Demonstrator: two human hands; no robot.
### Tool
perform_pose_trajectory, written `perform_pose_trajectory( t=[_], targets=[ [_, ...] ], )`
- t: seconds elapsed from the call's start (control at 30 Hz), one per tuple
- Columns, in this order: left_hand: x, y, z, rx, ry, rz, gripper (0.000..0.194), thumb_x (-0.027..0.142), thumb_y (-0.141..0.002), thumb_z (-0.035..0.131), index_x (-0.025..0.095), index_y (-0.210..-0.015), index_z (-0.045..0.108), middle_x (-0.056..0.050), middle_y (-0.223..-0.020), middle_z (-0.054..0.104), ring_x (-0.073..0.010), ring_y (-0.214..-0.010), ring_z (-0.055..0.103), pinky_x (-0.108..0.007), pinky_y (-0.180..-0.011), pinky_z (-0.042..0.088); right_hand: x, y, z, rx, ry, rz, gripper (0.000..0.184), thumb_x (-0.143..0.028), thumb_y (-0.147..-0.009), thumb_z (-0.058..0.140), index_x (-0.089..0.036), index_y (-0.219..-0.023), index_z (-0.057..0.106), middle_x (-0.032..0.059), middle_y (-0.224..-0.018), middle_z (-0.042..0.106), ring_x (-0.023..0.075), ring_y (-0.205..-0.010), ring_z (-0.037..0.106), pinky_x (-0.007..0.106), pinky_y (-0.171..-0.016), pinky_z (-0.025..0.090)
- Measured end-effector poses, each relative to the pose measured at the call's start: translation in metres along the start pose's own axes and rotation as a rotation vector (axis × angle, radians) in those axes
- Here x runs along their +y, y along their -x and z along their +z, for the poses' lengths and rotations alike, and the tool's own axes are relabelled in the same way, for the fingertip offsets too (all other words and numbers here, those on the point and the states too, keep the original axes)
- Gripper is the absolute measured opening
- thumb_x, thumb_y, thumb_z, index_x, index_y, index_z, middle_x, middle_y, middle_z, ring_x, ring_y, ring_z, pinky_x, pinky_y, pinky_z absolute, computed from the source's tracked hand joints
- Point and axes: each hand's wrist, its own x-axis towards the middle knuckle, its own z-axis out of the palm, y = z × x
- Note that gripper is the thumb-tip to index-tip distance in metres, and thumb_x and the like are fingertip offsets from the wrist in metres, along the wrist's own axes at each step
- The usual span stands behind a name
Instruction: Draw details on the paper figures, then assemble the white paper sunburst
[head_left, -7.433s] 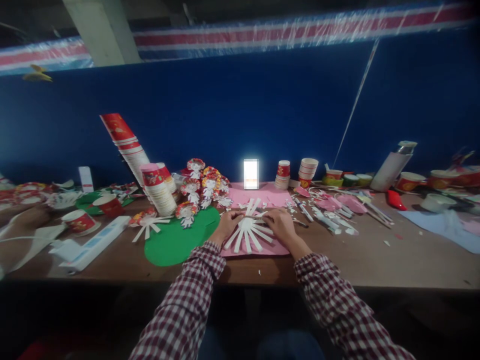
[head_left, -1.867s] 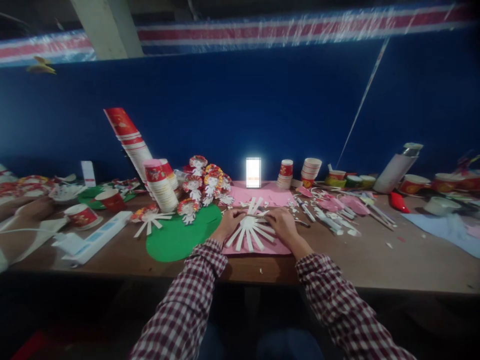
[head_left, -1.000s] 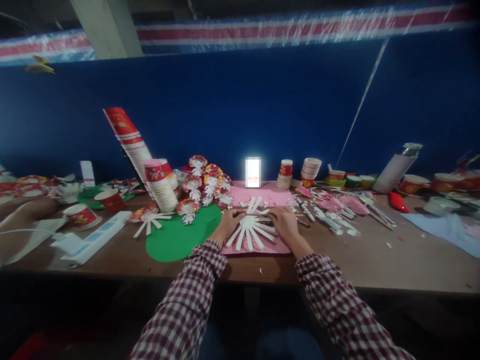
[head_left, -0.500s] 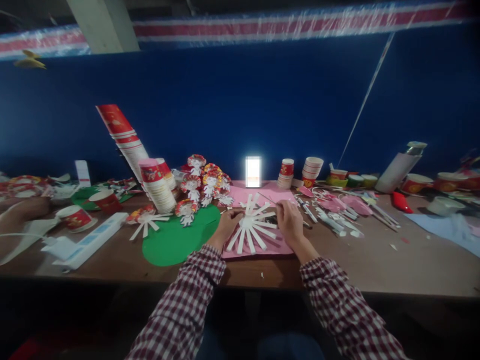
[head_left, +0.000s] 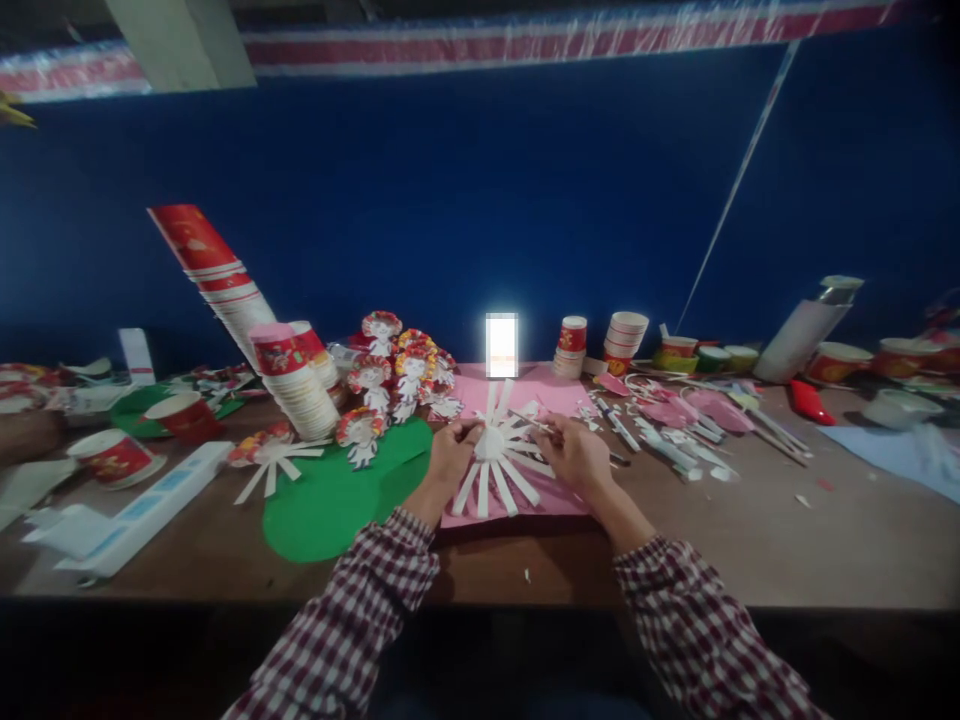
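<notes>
A white paper cup cut into strips (head_left: 491, 445) lies fanned out like a sun over a pink mat (head_left: 480, 515). My left hand (head_left: 452, 452) is closed on its left side, thumb and fingertips pinching a strip by the round centre. On the other side, my right hand (head_left: 576, 452) has its fingers drawn together round a thin stick (head_left: 525, 417), whose tip points left over the strips. What kind of stick it is, I cannot make out. Left of the mat is a green sheet (head_left: 337, 510) with rounded edges.
Paper dolls with flowery headdresses (head_left: 371, 380) stand behind the green sheet. Leaning stacks of paper cups (head_left: 292, 385) rise at the left, near a white power strip (head_left: 150, 510). Pens and paper scraps (head_left: 675, 440) litter the right, with a bottle (head_left: 806, 330) behind. A bright lamp (head_left: 502, 345) shines ahead.
My right hand has moved slightly down and inward, bringing the stick lower over the strips. My left hand keeps its pinch on the cut cup. The whole view has shifted slightly.
</notes>
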Motion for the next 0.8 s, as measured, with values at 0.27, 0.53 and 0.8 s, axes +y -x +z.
perform_pose_trajectory(
  t=[0.27, 0.53, 0.8],
  targets=[
    [0.005, -0.002, -0.005, -0.006, 0.11, -0.096, 0.037, 0.035, -0.054, 0.08, 0.013, -0.082, 0.072, -0.005, -0.075, 0.072, -0.0158, -0.068, 0.063, -0.029, -0.07, 0.049, -0.001, -0.002, -0.003, -0.111, 0.009, 0.084, 0.029, -0.044, -0.091, 0.047, -0.022, -0.093, 0.065, 0.0029, -0.079, 0.071, 0.0166, -0.071, 0.063, 0.024, -0.059, 0.032],
    [0.007, 0.003, -0.01, 0.022, 0.154, -0.113, 0.036, 0.034, -0.056, 0.08, 0.014, -0.084, 0.072, -0.004, -0.073, 0.071, -0.0147, -0.069, 0.063, -0.028, -0.07, 0.05, 0.001, 0.001, -0.001, 0.019, 0.032, 0.055, 0.025, -0.038, -0.089, 0.048, -0.021, -0.095, 0.066, 0.0052, -0.083, 0.071, 0.0183, -0.078, 0.062, 0.024, -0.064, 0.033],
    [0.016, 0.025, -0.018, -0.033, 0.1, -0.12, 0.036, 0.034, -0.054, 0.083, 0.014, -0.082, 0.073, -0.004, -0.076, 0.072, -0.0148, -0.069, 0.063, -0.025, -0.067, 0.049, -0.003, 0.001, -0.001, -0.065, 0.066, 0.054, 0.024, -0.034, -0.091, 0.046, -0.022, -0.095, 0.066, 0.0043, -0.083, 0.071, 0.0172, -0.074, 0.062, 0.025, -0.061, 0.031]
  ],
)
